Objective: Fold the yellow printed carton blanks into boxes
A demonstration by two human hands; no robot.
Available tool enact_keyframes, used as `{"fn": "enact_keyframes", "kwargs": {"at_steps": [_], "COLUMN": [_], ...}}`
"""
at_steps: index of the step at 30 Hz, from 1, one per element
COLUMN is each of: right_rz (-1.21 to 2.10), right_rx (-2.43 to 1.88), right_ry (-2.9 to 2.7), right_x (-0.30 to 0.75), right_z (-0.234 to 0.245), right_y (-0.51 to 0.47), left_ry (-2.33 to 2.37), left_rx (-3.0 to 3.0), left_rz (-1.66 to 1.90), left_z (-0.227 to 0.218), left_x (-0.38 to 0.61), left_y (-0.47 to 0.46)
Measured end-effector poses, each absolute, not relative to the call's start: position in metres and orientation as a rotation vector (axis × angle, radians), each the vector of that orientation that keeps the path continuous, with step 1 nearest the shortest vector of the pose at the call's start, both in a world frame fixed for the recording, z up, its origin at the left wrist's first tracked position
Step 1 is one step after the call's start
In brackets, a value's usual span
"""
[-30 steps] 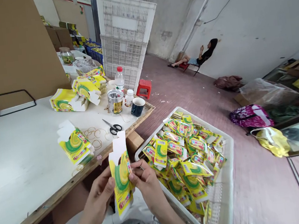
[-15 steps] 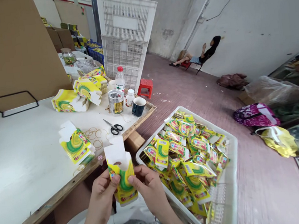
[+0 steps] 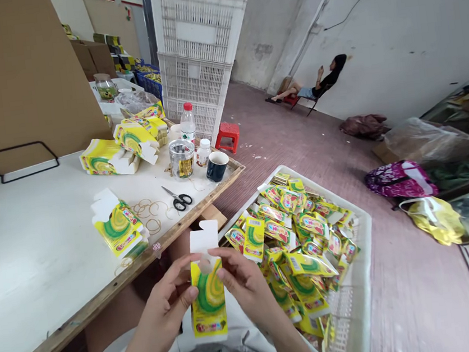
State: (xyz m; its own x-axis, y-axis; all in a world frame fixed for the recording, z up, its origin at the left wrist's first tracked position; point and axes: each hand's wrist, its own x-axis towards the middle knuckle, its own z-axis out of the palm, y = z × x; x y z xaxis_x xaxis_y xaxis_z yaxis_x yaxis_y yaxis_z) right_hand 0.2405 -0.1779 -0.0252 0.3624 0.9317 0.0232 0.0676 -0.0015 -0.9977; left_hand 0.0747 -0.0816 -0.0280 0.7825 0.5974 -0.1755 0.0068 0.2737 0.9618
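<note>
A yellow-and-green cardboard box [image 3: 209, 303] is held upright over my lap, its white top flap [image 3: 204, 237] standing up. My left hand [image 3: 170, 296] grips its left side, thumb on the front face. On the right side, my right hand [image 3: 244, 279] pinches the upper edge with thumb and fingers. What is inside the box cannot be made out. To my right stands a white plastic crate [image 3: 367, 262] heaped with small yellow boxes and packets [image 3: 292, 237]. A flat stack of similar cartons [image 3: 120, 225] lies on the white table [image 3: 37, 266] to my left.
Scissors [image 3: 180, 198] and rubber bands [image 3: 148, 214] lie near the table edge. Behind them are a dark mug [image 3: 217, 166], a clear jar [image 3: 182, 159] and a bottle [image 3: 187, 123]. White crates [image 3: 199, 55] are stacked beyond. A person [image 3: 321, 84] sits by the wall.
The box has turned to face me squarely and moved slightly right and down. Both hands have shifted to its upper sides, fingers at the base of the flap.
</note>
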Motion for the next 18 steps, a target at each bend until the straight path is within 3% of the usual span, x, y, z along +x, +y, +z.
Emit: {"fn": "enact_keyframes", "kwargs": {"at_steps": [5,18], "right_rz": [0.924,0.527], "right_rx": [-1.431,-1.47], "right_ry": [-1.031,-1.053], "right_x": [0.247,0.251], "right_z": [-0.016,-0.025], "right_y": [-0.181,-0.181], "left_ry": [0.48,0.599], "left_rx": [1.227,1.191], "left_rz": [0.359,0.418], "left_z": [-0.025,-0.028], "left_x": [0.072,0.079], "left_y": [-0.085,-0.087]}}
